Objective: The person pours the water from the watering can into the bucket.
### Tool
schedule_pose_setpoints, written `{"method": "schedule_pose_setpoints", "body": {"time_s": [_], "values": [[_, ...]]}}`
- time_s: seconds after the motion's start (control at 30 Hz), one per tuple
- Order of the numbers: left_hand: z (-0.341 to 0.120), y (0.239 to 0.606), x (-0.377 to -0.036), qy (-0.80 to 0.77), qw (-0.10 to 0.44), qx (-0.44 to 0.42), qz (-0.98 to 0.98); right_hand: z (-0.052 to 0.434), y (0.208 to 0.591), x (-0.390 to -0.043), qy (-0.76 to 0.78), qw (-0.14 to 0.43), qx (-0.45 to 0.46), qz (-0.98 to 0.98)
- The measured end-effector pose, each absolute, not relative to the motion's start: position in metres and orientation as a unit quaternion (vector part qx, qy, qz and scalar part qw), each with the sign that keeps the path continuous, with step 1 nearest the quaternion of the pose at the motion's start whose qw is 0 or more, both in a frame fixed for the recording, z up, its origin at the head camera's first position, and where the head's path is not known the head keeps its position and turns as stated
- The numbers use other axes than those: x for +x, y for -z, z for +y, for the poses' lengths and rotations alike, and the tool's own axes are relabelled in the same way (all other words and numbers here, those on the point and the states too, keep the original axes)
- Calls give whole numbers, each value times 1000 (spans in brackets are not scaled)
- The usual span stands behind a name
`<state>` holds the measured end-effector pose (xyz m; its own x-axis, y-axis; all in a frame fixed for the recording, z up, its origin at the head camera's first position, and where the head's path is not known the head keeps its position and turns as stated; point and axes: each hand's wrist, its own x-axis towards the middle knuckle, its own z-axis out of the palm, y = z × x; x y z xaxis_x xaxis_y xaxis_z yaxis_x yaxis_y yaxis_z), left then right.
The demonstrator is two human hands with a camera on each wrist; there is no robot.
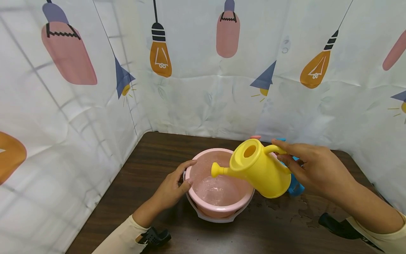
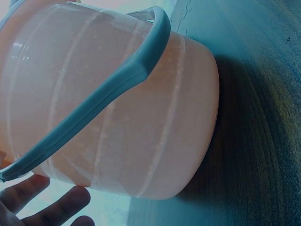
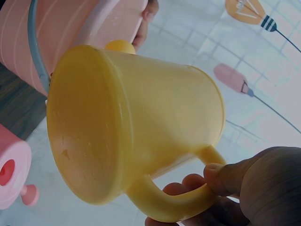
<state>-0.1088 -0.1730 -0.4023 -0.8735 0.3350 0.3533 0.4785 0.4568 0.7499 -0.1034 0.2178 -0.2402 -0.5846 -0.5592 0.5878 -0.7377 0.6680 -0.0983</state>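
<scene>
Head view looking down, wrist views close, all sharing bucket [image 1: 219, 183]

I work in a makeshift recording booth: lightbulb-print curtain [image 1: 203, 88] screens my dark wood counter [image 1: 152, 158] on three sides.

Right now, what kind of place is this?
Probably a small staged booth, not a real kitchen: a dark wooden table walled by a lamp-print curtain, with a pink bucket and yellow toy watering can.
</scene>
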Motion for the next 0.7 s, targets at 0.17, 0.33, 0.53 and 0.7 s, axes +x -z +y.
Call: {"method": "schedule_pose_setpoints", "body": {"time_s": [0.17,0.33,0.53,0.7], "values": [[-173,403,-109,465,77,-240,-848,217,240,-103,-165,268,371,-874],[-174,404,-109,464,79,-241,-849,217,240,-103,-163,265,369,-876],[-173,403,-109,464,77,-241,-849,217,240,-102,-164,264,369,-876],[-173,403,-109,463,77,-239,-850,216,240,-103,-163,267,370,-875]]}}
